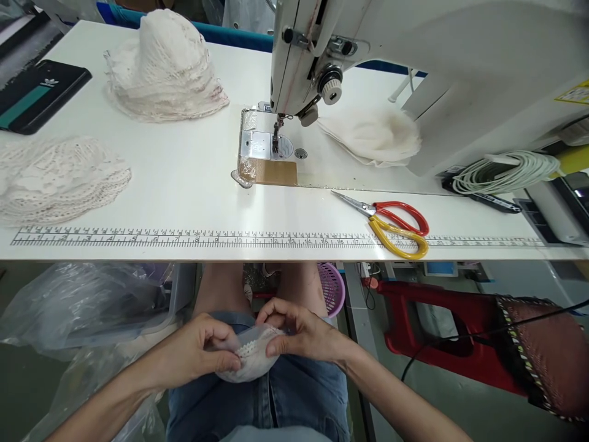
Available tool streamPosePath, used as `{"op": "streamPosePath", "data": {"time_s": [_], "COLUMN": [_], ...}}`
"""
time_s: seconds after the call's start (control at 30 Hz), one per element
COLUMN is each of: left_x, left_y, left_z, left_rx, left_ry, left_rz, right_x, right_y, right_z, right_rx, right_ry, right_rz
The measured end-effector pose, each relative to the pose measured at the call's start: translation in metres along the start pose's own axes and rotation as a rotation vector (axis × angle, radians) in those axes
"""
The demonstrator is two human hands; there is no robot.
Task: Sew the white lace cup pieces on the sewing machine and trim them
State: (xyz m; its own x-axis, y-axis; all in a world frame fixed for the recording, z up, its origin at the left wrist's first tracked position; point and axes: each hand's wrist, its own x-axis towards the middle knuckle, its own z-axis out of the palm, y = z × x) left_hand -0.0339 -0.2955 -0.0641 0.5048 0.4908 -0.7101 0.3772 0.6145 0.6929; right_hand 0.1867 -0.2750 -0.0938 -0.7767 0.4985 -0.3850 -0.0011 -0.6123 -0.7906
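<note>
My left hand and right hand each keep a pinching grip on 1 small, pale, sheer lace piece, its scalloped trim crumpled over my lap.

garment sewing workshop. white industrial sewing machine set into a long white worktable, printed ruler strip running along its front edge. stacks of cream lace cup-shaped pieces piled on the table. red- and yellow-handled scissors beside the machine, coil of white cord at right. crumpled clear plastic bags under the table.
</note>
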Motion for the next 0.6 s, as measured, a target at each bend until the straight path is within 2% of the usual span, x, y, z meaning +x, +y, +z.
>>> {"op": "streamPosePath", "data": {"time_s": [0.2,0.33,0.5,0.6], "left_x": [-0.001,0.000,-0.003,-0.010], "left_y": [-0.007,-0.005,0.013,0.033], "left_z": [-0.003,-0.003,-0.004,-0.008], "left_rx": [-0.003,0.045,-0.003,-0.013], "left_ry": [0.035,0.089,0.114,0.140], "left_rz": [-0.017,0.024,0.086,0.146], "right_x": [-0.005,-0.004,0.003,0.005], "right_y": [0.003,0.001,-0.010,-0.026], "right_z": [0.000,0.001,0.008,0.013], "right_rx": [-0.167,-0.140,-0.150,-0.185], "right_ry": [0.103,0.153,0.189,0.251], "right_rz": [-0.124,-0.195,-0.275,-0.387]}}
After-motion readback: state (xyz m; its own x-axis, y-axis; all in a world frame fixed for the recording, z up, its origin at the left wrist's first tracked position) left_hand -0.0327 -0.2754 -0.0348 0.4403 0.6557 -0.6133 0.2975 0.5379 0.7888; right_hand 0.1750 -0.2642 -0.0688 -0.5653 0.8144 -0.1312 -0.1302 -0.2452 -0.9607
